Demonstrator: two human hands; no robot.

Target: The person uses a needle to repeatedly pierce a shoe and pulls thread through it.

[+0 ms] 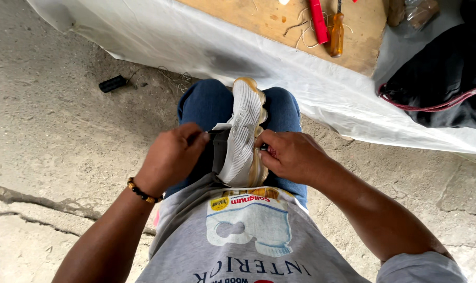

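A white knit sneaker (243, 133) with a yellowed translucent sole is wedged between the person's knees in blue jeans (204, 105), sole edge turned to the right. Its long axis runs straight away from the body, one end toward the table edge and the other against the grey shirt (248, 241).

The left hand (171, 157) (a beaded bracelet on its wrist) is closed on a thin dark tool (215, 132) at the shoe's left side. The right hand (290, 154) is pinched together on a small dark piece against the sole's right edge; what that piece is cannot be told.

Ahead, the white sheet (196, 42) hangs off the table, whose near edge carries a wooden board (280, 21) with an orange-handled screwdriver (336, 32). A black bag (447, 78) sits at the right. Bare concrete floor (54, 131) lies open to the left.
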